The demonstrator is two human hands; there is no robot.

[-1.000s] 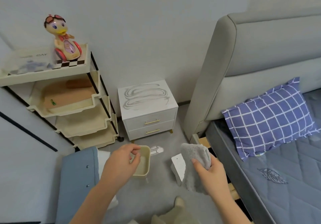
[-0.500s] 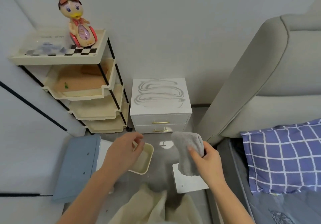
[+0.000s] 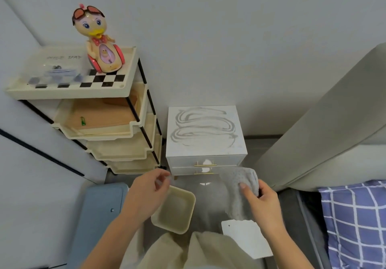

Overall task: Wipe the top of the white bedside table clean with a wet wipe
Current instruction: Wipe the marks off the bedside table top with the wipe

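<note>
The white bedside table [image 3: 205,151] stands against the wall ahead, its top marked with grey looping smears. My right hand [image 3: 263,204] grips a grey cloth [image 3: 238,193] that hangs down below and in front of the table's drawers. My left hand [image 3: 146,195] hovers over the rim of a small cream square tub [image 3: 177,212] on the floor, its fingers loosely curled with nothing in them. Both hands are nearer to me than the table and lower than its top.
A cream tiered shelf cart [image 3: 117,141] stands left of the table, with a toy duck [image 3: 98,41] on its top tray. A grey padded headboard [image 3: 325,135] and a blue checked pillow [image 3: 355,222] are on the right. A white card [image 3: 246,239] and a blue-grey lid [image 3: 98,212] lie on the floor.
The view has swung left and closer to the bedside table. My right hand has lifted the cloth higher, up towards the drawers. My left hand stays above the tub.
</note>
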